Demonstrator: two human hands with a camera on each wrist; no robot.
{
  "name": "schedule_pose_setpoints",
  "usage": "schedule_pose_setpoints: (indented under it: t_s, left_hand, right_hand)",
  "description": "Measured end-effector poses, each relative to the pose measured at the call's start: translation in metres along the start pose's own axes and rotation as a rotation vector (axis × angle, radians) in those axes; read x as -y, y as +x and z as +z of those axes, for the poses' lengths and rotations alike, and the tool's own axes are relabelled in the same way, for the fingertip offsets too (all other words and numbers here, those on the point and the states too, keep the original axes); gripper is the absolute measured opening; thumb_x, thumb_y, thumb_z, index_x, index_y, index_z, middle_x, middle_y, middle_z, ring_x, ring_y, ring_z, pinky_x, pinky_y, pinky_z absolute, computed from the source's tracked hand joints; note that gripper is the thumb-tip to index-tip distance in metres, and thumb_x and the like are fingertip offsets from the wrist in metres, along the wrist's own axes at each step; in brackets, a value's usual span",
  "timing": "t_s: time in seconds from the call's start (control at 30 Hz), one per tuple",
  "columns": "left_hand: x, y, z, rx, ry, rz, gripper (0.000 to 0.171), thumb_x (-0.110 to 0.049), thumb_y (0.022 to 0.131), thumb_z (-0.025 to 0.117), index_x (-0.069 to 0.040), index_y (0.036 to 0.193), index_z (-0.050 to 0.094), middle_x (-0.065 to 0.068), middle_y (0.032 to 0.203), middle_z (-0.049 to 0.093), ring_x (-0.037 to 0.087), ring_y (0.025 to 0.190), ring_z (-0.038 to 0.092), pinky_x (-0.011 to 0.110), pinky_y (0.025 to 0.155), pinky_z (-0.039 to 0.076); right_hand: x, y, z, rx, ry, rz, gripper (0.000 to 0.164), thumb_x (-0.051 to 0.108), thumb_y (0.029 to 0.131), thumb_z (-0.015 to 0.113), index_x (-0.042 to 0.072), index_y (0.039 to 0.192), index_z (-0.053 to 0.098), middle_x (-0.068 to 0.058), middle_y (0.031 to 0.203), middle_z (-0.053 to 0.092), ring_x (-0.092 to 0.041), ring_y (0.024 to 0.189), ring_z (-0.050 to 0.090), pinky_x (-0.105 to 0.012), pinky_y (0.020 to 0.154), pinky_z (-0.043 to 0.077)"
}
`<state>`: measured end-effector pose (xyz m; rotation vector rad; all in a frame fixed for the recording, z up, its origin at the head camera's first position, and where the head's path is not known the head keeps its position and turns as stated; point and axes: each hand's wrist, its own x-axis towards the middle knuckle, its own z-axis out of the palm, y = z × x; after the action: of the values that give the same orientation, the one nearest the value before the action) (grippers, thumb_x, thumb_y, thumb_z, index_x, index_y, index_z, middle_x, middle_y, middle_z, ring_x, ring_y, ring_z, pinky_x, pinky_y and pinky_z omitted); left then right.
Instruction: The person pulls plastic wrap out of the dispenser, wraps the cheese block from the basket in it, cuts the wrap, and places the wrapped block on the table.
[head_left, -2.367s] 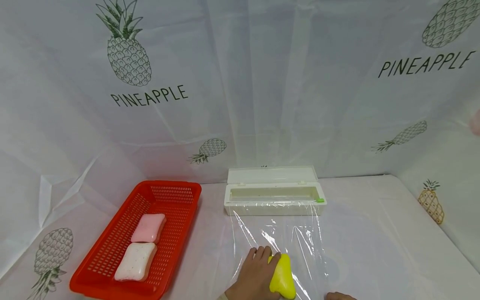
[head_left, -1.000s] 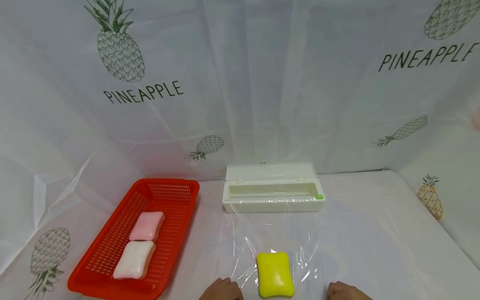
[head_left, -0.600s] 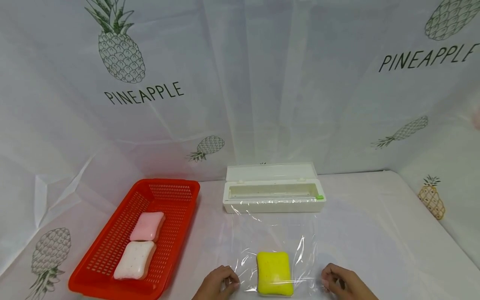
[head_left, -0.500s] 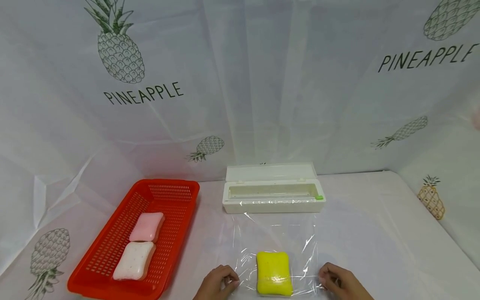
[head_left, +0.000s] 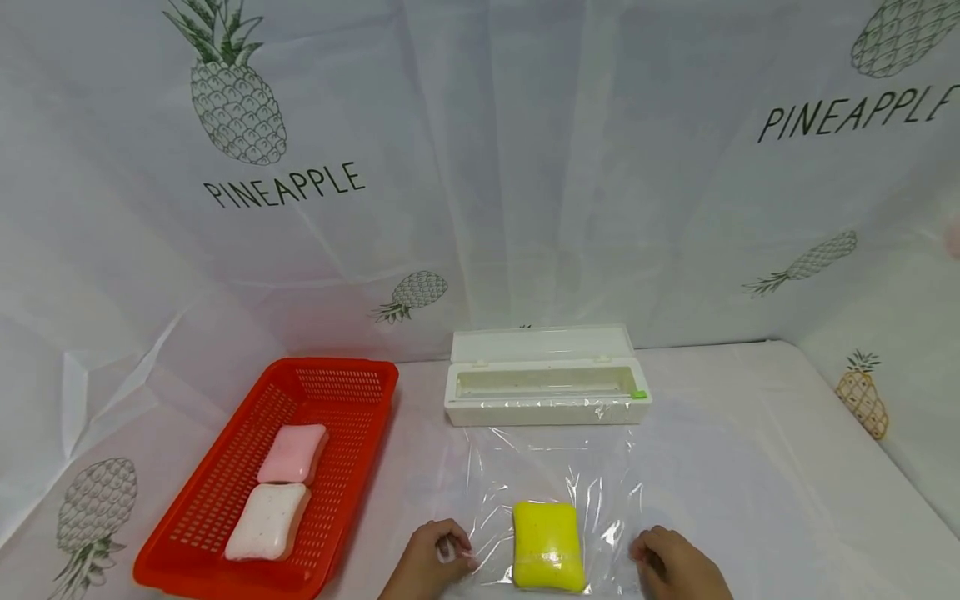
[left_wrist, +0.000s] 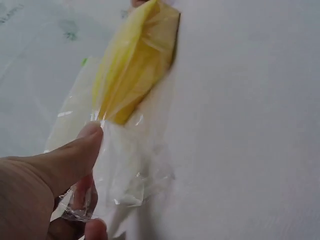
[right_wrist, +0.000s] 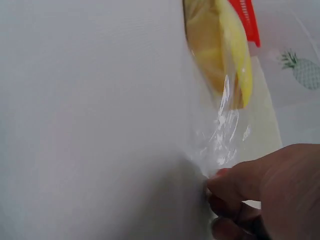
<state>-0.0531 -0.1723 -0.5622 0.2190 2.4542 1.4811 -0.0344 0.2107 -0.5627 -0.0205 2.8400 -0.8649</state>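
Observation:
A yellow, pillow-shaped bar (head_left: 546, 537), like a bar of soap, lies on clear cling film (head_left: 555, 458) at the front middle of the table. A flap of film passes over its near part, shiny and creased. My left hand (head_left: 427, 557) pinches the film left of the bar; in the left wrist view, thumb (left_wrist: 87, 147) and fingers hold bunched film. On the other side, my right hand (head_left: 678, 565) pinches the film's right edge, its fingertips (right_wrist: 220, 185) together in the right wrist view. The film runs back to a white dispenser box (head_left: 547, 413) with its lid raised.
A red perforated basket (head_left: 375, 442) stands at the left, holding a pink bar (head_left: 292, 454) and a white speckled bar (head_left: 266, 523). A green cutter slider (head_left: 638, 395) sits on the box's right end. A pineapple-printed curtain (head_left: 525, 167) hangs behind.
My left hand has let go of the yellow bar and moved left to the film. The bar has been turned flat, and both hands have brought film up over its near part.

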Motion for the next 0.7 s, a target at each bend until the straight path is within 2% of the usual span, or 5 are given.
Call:
schedule_pose_setpoints:
  t_s: [0.2, 0.37, 0.5, 0.63, 0.7]
  left_hand:
    - [0.001, 0.000, -0.014, 0.063, 0.009, -0.083, 0.016, -0.017, 0.086, 0.086, -0.016, 0.095, 0.073, -0.002, 0.080, 0.060, 0.013, 0.072, 0.053, 0.025, 0.062, 0.041]
    - [-0.008, -0.005, -0.014, -0.043, 0.054, 0.057, 0.015, -0.013, 0.089, 0.083, -0.015, 0.098, 0.071, -0.007, 0.086, 0.061, 0.005, 0.076, 0.051, 0.024, 0.067, 0.042]
    - [-0.028, -0.007, 0.006, -0.101, 0.323, 0.265, 0.024, -0.025, 0.085, 0.089, -0.024, 0.101, 0.070, -0.015, 0.097, 0.060, 0.002, 0.087, 0.050, 0.027, 0.077, 0.045]
    - [-0.041, -0.002, 0.031, 0.004, 0.729, 0.487, 0.029, -0.055, 0.094, 0.075, -0.030, 0.107, 0.071, -0.016, 0.105, 0.057, 0.004, 0.094, 0.050, 0.024, 0.085, 0.048]
    - [-0.042, 0.001, 0.041, 0.045, 0.875, 0.567, 0.036, -0.063, 0.096, 0.067, -0.030, 0.110, 0.070, -0.014, 0.106, 0.054, 0.005, 0.094, 0.049, 0.022, 0.085, 0.047]
  right_hand:
    - [-0.012, -0.008, -0.005, -0.063, -0.021, -0.117, 0.026, 0.003, 0.084, 0.082, 0.022, 0.087, 0.066, 0.017, 0.083, 0.054, 0.006, 0.073, 0.046, -0.023, 0.066, 0.050]
    - [-0.006, -0.016, -0.005, -0.145, 0.032, -0.311, 0.026, 0.001, 0.081, 0.084, 0.019, 0.093, 0.068, 0.016, 0.088, 0.055, 0.007, 0.072, 0.044, -0.023, 0.060, 0.048]
    - [0.012, -0.015, 0.001, -0.196, 0.004, -0.615, 0.030, 0.014, 0.079, 0.090, 0.020, 0.099, 0.069, 0.012, 0.099, 0.058, 0.002, 0.080, 0.051, -0.023, 0.065, 0.053]
    - [0.032, -0.006, 0.017, -0.272, -0.053, -0.891, 0.029, 0.036, 0.089, 0.085, 0.021, 0.106, 0.068, 0.007, 0.105, 0.060, -0.004, 0.088, 0.054, -0.017, 0.074, 0.049]
    - [0.040, -0.003, 0.028, -0.306, -0.092, -0.934, 0.030, 0.049, 0.095, 0.076, 0.023, 0.106, 0.067, 0.007, 0.107, 0.058, -0.004, 0.089, 0.052, -0.013, 0.078, 0.046]
